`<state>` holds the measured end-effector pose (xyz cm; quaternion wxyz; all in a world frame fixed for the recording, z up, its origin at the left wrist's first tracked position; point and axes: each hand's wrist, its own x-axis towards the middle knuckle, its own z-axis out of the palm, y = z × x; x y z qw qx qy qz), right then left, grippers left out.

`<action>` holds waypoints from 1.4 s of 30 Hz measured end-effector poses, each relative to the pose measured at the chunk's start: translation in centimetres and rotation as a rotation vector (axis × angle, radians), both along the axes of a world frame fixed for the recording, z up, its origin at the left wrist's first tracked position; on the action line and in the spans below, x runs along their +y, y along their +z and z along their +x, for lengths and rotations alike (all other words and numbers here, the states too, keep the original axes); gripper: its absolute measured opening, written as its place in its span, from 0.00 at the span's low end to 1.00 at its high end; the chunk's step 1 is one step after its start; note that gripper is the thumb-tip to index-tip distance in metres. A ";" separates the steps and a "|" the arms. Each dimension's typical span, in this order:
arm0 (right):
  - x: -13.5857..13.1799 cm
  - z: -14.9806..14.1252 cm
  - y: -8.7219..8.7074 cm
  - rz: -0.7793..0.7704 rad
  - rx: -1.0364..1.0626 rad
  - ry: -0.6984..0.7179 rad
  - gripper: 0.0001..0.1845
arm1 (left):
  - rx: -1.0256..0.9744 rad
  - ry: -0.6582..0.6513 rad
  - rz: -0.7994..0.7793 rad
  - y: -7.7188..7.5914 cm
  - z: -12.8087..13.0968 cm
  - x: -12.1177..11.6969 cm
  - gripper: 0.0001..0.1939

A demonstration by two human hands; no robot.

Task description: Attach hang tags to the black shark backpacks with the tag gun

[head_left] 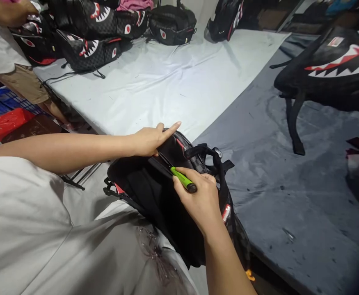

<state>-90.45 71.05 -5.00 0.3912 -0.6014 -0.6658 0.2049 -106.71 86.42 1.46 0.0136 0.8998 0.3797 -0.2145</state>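
A black backpack rests against my lap at the table's near edge, its top opening toward me. My left hand grips the bag's upper rim, with the index finger stretched out. My right hand is closed round a thin tool with a green handle. The tool's dark tip points into the seam at the bag's opening. The bag's carry handle loops just beyond my right hand.
A black shark-mouth backpack lies at the right on the grey cloth. Several more bags are piled at the back on the white sheet. Another person stands at the left by red and blue crates.
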 end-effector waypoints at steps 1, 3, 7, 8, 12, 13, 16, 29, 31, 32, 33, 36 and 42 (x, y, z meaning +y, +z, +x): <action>0.0 -0.1 0.0 0.000 -0.009 -0.005 0.10 | -0.013 -0.020 -0.016 0.0 -0.2 0.2 0.57; 0.0 -0.4 0.1 0.001 -0.018 -0.015 0.10 | -0.034 -0.054 -0.055 0.1 -0.5 0.7 0.55; 0.7 -1.2 0.5 0.025 0.010 -0.002 0.10 | -0.049 -0.075 -0.158 0.6 -0.6 1.7 0.52; 1.0 -1.5 0.6 0.038 0.026 0.013 0.10 | -0.051 -0.072 -0.185 0.8 -0.6 1.9 0.52; 2.4 -2.9 0.7 0.078 0.051 0.029 0.10 | -0.065 -0.052 -0.313 1.3 -0.5 2.9 0.53; 2.8 -3.3 0.7 0.085 0.040 0.019 0.10 | -0.066 -0.045 -0.340 1.4 -0.6 3.1 0.54; 3.7 -4.3 0.5 0.099 0.010 -0.006 0.10 | -0.067 -0.032 -0.391 1.4 -0.7 3.7 0.54; 4.6 -5.8 0.4 0.145 -0.034 -0.085 0.10 | -0.070 -0.029 -0.415 0.8 -0.6 4.8 0.56; 4.6 -5.8 0.4 0.148 -0.019 -0.075 0.09 | -0.069 -0.021 -0.411 0.7 -0.6 4.8 0.56; 4.6 -5.7 0.4 0.150 -0.014 -0.071 0.10 | -0.068 -0.016 -0.411 0.7 -0.5 4.8 0.57; 4.6 -5.7 0.3 0.149 -0.017 -0.074 0.10 | -0.069 -0.011 -0.411 0.7 -0.5 4.8 0.57; 4.3 -5.7 0.2 0.149 -0.051 -0.112 0.10 | -0.074 -0.004 -0.410 0.5 -0.4 4.9 0.58; 4.0 -5.7 -0.2 0.159 -0.061 -0.168 0.10 | -0.075 -0.001 -0.413 0.3 -0.3 4.9 0.58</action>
